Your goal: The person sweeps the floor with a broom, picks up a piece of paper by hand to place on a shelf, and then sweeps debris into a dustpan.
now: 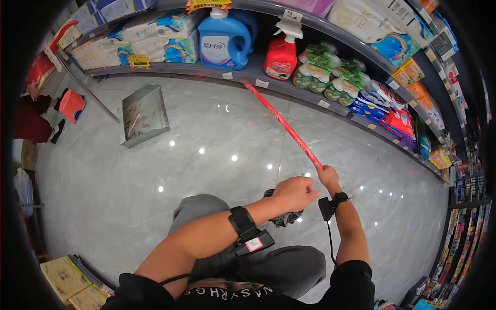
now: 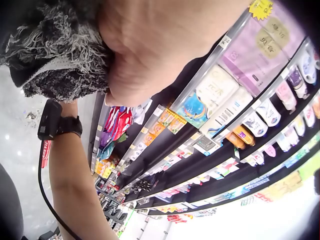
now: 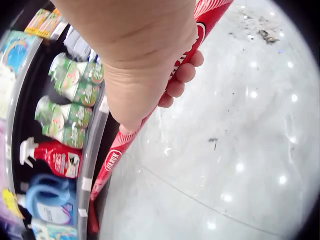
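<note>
My right hand (image 1: 328, 177) grips a red printed pole (image 1: 281, 121) near its close end. The pole slants away over the floor, its far end at the lower shelf edge; in the right wrist view, the fingers (image 3: 186, 73) wrap round the pole (image 3: 114, 157). Beside it, my left hand (image 1: 295, 195) is curled over a dark grey, shaggy cloth (image 1: 285, 219), mostly hidden below the hand. In the left wrist view that frayed cloth (image 2: 60, 55) hangs by the left hand (image 2: 150, 45).
A metal dustpan (image 1: 145, 116) with a long handle lies on the grey floor (image 1: 206, 170). Shelves ahead hold a blue detergent jug (image 1: 222, 44), a red spray bottle (image 1: 281, 57) and green-labelled bottles (image 1: 330, 75). Dark debris (image 3: 267, 36) lies on the floor. Another person's leg (image 1: 33, 121) is at left.
</note>
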Available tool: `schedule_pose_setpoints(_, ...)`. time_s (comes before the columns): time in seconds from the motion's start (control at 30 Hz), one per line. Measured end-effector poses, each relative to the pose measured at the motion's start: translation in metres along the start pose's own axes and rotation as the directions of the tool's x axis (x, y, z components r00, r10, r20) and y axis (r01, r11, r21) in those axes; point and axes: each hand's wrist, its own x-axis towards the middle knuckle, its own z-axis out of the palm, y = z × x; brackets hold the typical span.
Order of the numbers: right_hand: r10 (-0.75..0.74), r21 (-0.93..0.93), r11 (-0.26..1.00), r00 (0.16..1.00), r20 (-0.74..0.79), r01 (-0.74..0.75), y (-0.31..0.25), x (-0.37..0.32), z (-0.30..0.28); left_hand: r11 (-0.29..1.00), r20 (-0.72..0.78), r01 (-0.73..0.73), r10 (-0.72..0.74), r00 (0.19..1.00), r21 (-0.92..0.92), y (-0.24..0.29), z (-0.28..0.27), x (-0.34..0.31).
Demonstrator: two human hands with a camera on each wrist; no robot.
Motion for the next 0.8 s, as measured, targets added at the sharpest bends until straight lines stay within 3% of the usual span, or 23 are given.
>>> schedule_pose_setpoints(0.3, 0.203, 0.074, 0.977, 0.979, -0.029, -0.2, 0.117, -0.06, 0.022, 0.999, 0.054, 0.006, -0.008, 0.998, 0.044, -0.006, -0.006, 0.007)
schedule_pose_setpoints(0.57, 0.351, 0.265, 0.91, 0.932, -0.086, -0.318, 0.189, -0.195, 0.053, 1.0, 0.066, 0.022, -0.021, 0.998, -0.012, -0.016, 0.002, 0.021)
schedule_pose_setpoints(0.7, 0.423, 0.289, 0.864, 0.906, 0.028, -0.413, 0.185, -0.285, 0.041, 1.0, 0.063, 0.0, 0.001, 0.998, -0.02, -0.02, 0.012, 0.027)
schedule_pose_setpoints(0.8, 0.594, 0.264, 0.726, 0.773, 0.224, -0.635, 0.225, -0.351, 0.068, 1.0, 0.097, 0.009, -0.008, 0.995, -0.007, -0.02, 0.012, 0.028)
